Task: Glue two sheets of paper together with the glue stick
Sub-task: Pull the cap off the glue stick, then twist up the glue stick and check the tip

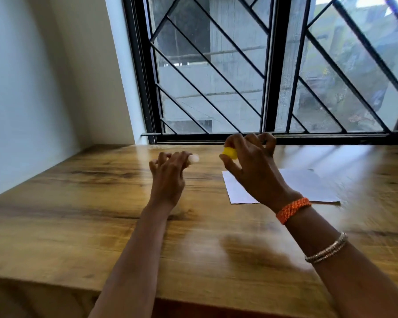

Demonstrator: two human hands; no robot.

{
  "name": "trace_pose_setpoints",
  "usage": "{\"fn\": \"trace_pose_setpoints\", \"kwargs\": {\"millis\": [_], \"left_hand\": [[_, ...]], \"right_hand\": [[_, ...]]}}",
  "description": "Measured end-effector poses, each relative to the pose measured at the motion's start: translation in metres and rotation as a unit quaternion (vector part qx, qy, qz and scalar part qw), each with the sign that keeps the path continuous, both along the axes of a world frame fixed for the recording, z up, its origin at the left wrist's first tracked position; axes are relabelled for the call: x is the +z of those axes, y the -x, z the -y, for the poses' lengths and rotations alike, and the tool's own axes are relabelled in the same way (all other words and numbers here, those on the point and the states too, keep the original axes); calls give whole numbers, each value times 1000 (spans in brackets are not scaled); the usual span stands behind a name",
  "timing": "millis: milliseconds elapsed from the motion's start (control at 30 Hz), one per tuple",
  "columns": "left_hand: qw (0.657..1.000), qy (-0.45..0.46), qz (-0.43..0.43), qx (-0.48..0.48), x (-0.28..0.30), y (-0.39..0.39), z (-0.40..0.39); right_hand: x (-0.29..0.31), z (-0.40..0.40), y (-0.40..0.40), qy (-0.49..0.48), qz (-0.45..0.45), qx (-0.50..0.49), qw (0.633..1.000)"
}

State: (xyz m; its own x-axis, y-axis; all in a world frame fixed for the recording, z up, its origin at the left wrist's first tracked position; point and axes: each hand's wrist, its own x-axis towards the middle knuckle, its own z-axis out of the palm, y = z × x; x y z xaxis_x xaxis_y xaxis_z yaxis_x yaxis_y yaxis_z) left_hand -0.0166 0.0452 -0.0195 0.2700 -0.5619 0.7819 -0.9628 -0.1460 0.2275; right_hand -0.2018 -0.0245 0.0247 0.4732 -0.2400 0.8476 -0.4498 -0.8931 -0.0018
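Note:
My left hand [170,173] is raised over the wooden table [78,214] and holds a small white piece [194,158] at its fingertips, likely the glue stick's cap. To its right my right hand [251,164] is closed on a yellow glue stick [230,153], of which only one end shows. The two pieces are apart, a short gap between them. White paper [308,184] lies flat on the table beyond and under my right wrist, partly hidden by it. I cannot tell whether it is one sheet or two.
A barred window [262,76] runs along the table's far edge. A white wall [32,88] closes off the left side. The table's near edge [193,301] crosses the bottom of the view. A thin stick-like object [326,203] lies at the paper's near edge.

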Motion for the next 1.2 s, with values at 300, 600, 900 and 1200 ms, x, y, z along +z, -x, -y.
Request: {"fn": "trace_pose_setpoints", "kwargs": {"millis": [300, 600, 900, 1200], "left_hand": [[983, -17, -181, 11, -11, 1, 16], [888, 143, -433, 63, -7, -20, 15], [948, 102, -287, 89, -6, -4, 15], [943, 132, -301, 50, -4, -6, 13]], "right_hand": [[-20, 5, -47, -337, 60, 135, 930], [-40, -4, -106, -423, 4, 147, 894], [-50, 6, -88, -401, -3, 165, 901], [-54, -9, -94, -317, -71, 220, 920]]}}
